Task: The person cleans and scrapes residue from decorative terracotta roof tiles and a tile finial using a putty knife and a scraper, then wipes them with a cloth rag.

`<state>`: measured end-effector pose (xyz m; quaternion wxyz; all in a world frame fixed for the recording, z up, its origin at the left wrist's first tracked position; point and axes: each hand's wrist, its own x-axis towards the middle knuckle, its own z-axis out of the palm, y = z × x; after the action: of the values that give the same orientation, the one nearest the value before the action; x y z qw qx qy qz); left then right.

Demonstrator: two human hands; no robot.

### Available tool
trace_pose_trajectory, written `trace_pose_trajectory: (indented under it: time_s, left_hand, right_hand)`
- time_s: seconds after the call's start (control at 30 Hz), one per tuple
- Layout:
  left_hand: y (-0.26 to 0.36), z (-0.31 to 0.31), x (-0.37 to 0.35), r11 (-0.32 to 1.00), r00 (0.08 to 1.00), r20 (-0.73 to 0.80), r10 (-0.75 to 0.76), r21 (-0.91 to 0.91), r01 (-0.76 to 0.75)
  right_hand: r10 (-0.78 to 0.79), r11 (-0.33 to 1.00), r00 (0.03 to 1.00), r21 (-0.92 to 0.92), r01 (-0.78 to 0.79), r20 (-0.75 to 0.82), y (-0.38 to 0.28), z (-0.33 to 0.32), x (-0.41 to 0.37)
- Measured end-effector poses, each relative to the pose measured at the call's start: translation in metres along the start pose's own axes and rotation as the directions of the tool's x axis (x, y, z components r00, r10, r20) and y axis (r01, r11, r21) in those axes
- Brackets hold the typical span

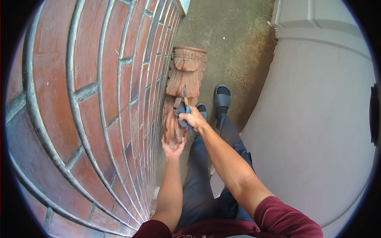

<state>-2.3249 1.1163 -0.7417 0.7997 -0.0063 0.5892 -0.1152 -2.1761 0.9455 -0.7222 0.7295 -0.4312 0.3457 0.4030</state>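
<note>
A carved terracotta bracket [185,82] sits close alongside a red brick wall [89,59] with raised grey mortar lines, its broad, rimmed end pointing away from the wearer and its narrower, leafy end toward them; whether it is fixed to the wall or rests on something cannot be told from this angle. Its surface carries overlapping scalloped, leaf-like tiers, with a beaded band below the rim. The left hand [173,148] holds the narrow end, palm turned up and cupped, with the digits curving against both sides and partly hidden by the clay. The right hand [193,119] is closed around a slim tool [185,95] with a pointed grey tip and a blue part at the grip, the tip directed toward the wide end; it is unclear whether this is a brush or a blade, or whether the tip touches the clay. A bunched dark grey cloth [180,111] with bits of red is held in that same hand, over the bracket's middle. To the right are dark slide sandals [223,96] on the stained concrete floor [216,33], one partly hidden behind the right hand. A smooth pale grey column base [313,99] stands farther right. Maroon short sleeves [283,216] and dark trousers [235,139] show below.
</note>
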Motion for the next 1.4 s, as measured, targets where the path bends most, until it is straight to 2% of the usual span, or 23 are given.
trace_pose_trajectory:
  time_s: [0.13,0.3,0.37,0.43,0.47,0.53,0.57,0.6,0.67,0.7,0.73,0.77,0.83,0.87,0.93,0.97,1.0,1.07,1.2,1.3,1.4]
  left_hand:
    - [0.013,-0.018,-0.018,1.0,0.996,-0.092,0.023,-0.002,-0.023]
    - [0.012,-0.015,-0.027,0.999,0.991,-0.126,0.048,0.031,-0.044]
    - [0.006,-0.004,-0.029,0.991,0.962,-0.243,0.122,0.092,-0.102]
    - [0.003,0.003,-0.035,0.977,0.926,-0.328,0.188,0.157,-0.142]
    - [0.007,-0.002,-0.037,0.968,0.913,-0.347,0.216,0.195,-0.155]
    - [0.014,0.001,-0.051,0.971,0.909,-0.377,0.176,0.218,-0.097]
    - [0.012,0.016,-0.062,0.959,0.894,-0.403,0.197,0.27,-0.09]
    - [0.009,0.03,-0.075,0.945,0.875,-0.433,0.219,0.318,-0.08]
    - [0.019,0.03,-0.087,0.896,0.89,-0.416,0.187,0.445,0.02]
    - [0.019,0.029,-0.089,0.821,0.859,-0.435,0.27,0.57,0.031]
    - [0.018,0.034,-0.092,0.731,0.823,-0.44,0.359,0.681,0.046]
    - [0.014,0.042,-0.098,0.625,0.821,-0.385,0.422,0.78,0.045]
    - [0.001,0.073,-0.111,0.371,0.808,-0.253,0.532,0.927,0.046]
    - [-0.009,0.093,-0.115,0.38,0.79,-0.242,0.564,0.925,0.012]
    - [-0.025,0.12,-0.119,0.236,0.809,-0.156,0.567,0.972,0.022]
    - [-0.036,0.143,-0.122,0.157,0.82,-0.103,0.564,0.987,0.016]
    - [-0.051,0.168,-0.126,0.161,0.838,-0.024,0.544,0.984,-0.076]
    - [-0.075,0.224,-0.121,0.079,0.879,0.065,0.472,0.99,-0.115]
    - [-0.115,0.302,-0.103,-0.153,0.903,0.245,0.354,0.967,-0.203]
    - [-0.15,0.375,-0.098,-0.256,0.927,0.266,0.264,0.946,-0.198]
    - [-0.173,0.432,-0.073,-0.307,0.915,0.359,0.186,0.906,-0.293]
  right_hand:
    - [0.05,0.997,0.999,-0.057,-0.049,0.005,0.03,0.01,0.0]
    - [0.078,0.992,0.997,-0.095,-0.079,-0.02,0.044,0.013,0.002]
    - [0.053,0.988,0.997,-0.145,-0.06,-0.054,0.04,0.013,0.003]
    - [0.067,0.991,0.995,-0.11,-0.074,-0.073,0.028,0.012,-0.018]
    - [-0.007,0.994,0.993,-0.112,-0.006,-0.115,0.029,0.008,-0.026]
    - [0.005,1.0,0.994,0.02,-0.003,-0.105,0.008,-0.008,-0.06]
    - [0.02,0.993,0.997,0.113,-0.012,-0.073,-0.007,-0.018,-0.082]
    - [-0.006,0.998,0.99,0.054,0.013,-0.138,-0.01,-0.032,-0.093]
    - [0.036,0.999,0.99,0.023,-0.033,-0.136,-0.034,-0.067,-0.131]
    - [0.07,0.997,0.985,0.044,-0.064,-0.155,-0.048,-0.082,-0.15]
    - [0.028,0.999,0.979,0.048,-0.018,-0.2,-0.056,-0.098,-0.165]
    - [0.04,0.999,0.978,0.03,-0.034,-0.205,-0.068,-0.116,-0.179]
    - [0.072,0.997,0.944,-0.012,-0.08,-0.323,-0.106,-0.133,-0.216]
    - [0.086,0.994,0.939,-0.034,-0.103,-0.332,-0.126,-0.139,-0.232]
    - [0.129,0.983,0.927,-0.081,-0.167,-0.352,-0.15,-0.15,-0.248]
    - [0.082,0.974,0.93,-0.17,-0.151,-0.359,-0.163,-0.161,-0.257]
    - [0.04,0.956,0.931,-0.257,-0.141,-0.362,-0.172,-0.17,-0.264]
    - [-0.084,0.923,0.928,-0.379,-0.065,-0.364,-0.19,-0.188,-0.269]
    - [-0.07,0.928,0.927,-0.366,-0.075,-0.368,-0.265,-0.18,-0.311]
    - [-0.13,0.95,0.926,-0.313,0.013,-0.356,-0.31,-0.172,-0.316]
    - [-0.179,0.966,0.922,-0.24,0.099,-0.342,-0.358,-0.161,-0.314]
